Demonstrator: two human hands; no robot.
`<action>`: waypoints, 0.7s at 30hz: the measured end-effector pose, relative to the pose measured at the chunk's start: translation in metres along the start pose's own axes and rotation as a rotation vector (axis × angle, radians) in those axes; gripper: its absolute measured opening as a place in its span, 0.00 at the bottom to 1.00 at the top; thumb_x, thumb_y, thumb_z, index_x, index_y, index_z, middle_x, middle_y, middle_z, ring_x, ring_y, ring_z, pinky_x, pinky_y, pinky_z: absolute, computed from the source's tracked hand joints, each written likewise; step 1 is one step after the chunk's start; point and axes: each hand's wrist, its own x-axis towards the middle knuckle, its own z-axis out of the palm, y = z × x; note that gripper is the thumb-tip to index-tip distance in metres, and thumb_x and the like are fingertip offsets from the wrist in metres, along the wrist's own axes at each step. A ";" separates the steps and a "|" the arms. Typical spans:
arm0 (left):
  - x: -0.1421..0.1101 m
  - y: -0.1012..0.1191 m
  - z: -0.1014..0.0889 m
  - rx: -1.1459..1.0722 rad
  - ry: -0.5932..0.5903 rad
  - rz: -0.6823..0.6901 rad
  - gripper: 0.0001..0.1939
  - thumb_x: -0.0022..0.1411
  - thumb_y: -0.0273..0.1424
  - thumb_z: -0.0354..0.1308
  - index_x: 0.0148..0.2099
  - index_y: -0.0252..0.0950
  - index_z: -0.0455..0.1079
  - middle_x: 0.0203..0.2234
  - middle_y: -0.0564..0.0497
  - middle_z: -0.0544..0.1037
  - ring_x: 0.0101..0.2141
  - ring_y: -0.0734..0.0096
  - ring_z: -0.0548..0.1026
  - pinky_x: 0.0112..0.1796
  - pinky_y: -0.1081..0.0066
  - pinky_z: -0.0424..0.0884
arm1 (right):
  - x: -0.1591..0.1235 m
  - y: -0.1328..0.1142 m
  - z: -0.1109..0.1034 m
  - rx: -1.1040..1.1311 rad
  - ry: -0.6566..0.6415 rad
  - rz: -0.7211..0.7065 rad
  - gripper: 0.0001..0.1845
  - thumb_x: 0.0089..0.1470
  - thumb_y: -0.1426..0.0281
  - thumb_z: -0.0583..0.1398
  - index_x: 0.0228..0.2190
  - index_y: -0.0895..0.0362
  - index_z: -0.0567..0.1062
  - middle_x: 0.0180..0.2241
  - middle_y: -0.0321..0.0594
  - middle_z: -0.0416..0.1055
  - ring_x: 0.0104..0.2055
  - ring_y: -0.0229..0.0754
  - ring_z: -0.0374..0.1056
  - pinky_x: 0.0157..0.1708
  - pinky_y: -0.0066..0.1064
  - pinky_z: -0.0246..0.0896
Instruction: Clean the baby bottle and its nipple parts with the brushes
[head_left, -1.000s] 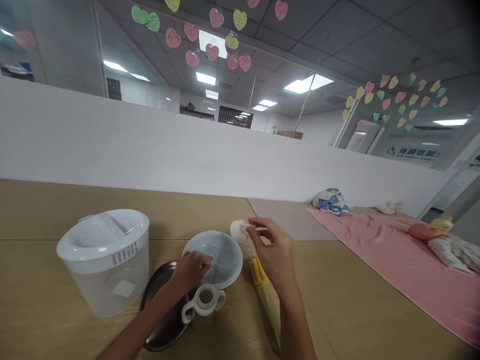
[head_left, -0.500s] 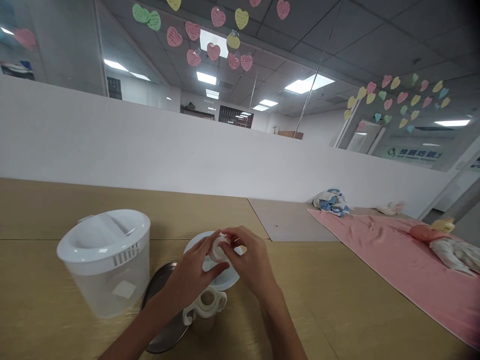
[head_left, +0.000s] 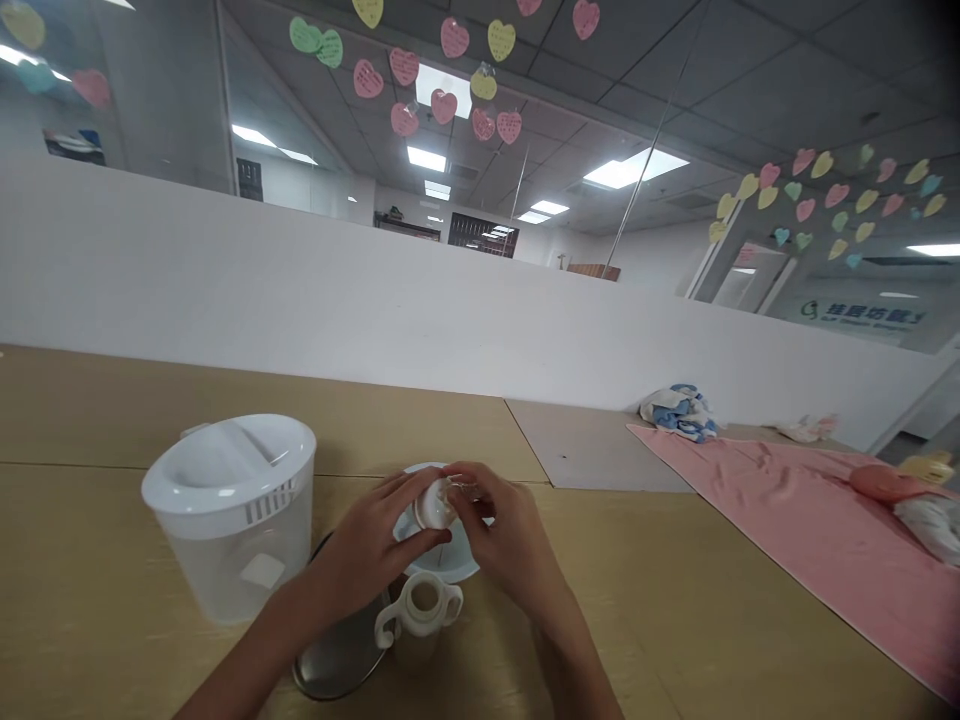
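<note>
Between my two hands is a small white baby bottle cap (head_left: 433,507), with a clear, soft-looking part at its right side. My left hand (head_left: 373,530) is closed round its left and upper side, thumb below. The fingers of my right hand (head_left: 501,520) pinch the clear part. Under the hands lies a pale bowl (head_left: 452,568), partly covered by them. Just below, an open baby bottle (head_left: 422,612) with two side handles stands upright, its mouth facing up. A dark metal tray (head_left: 341,655) is partly hidden behind my left forearm.
A white lidded bucket (head_left: 238,520) stands at the left on the wooden surface (head_left: 675,600). To the right a pink cloth (head_left: 810,530) is spread, with a doll (head_left: 889,482) at its far side. A crumpled blue and white cloth (head_left: 679,412) lies by the white wall (head_left: 420,310).
The cap has turned in my hands and more of its white face and clear part shows. The view has shifted slightly, moving the surroundings to the right.
</note>
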 end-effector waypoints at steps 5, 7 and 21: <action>0.005 -0.016 0.004 -0.065 -0.087 -0.072 0.26 0.56 0.42 0.56 0.56 0.43 0.62 0.51 0.47 0.67 0.50 0.60 0.67 0.50 0.63 0.64 | 0.006 0.018 -0.005 0.167 -0.153 0.210 0.08 0.52 0.66 0.58 0.34 0.56 0.70 0.29 0.38 0.74 0.31 0.37 0.71 0.29 0.27 0.64; 0.006 -0.023 0.009 -0.059 -0.111 -0.080 0.26 0.56 0.41 0.56 0.57 0.43 0.62 0.50 0.46 0.65 0.49 0.61 0.66 0.50 0.63 0.64 | 0.010 0.031 -0.006 0.184 -0.194 0.281 0.10 0.52 0.63 0.58 0.33 0.57 0.71 0.28 0.38 0.74 0.31 0.38 0.71 0.29 0.27 0.65; 0.005 -0.047 0.025 0.022 -0.259 -0.114 0.21 0.62 0.40 0.47 0.56 0.39 0.61 0.47 0.48 0.73 0.48 0.63 0.69 0.49 0.66 0.63 | 0.028 0.099 0.018 0.272 -0.434 0.415 0.19 0.58 0.56 0.47 0.26 0.57 0.64 0.19 0.34 0.67 0.17 0.35 0.66 0.19 0.26 0.63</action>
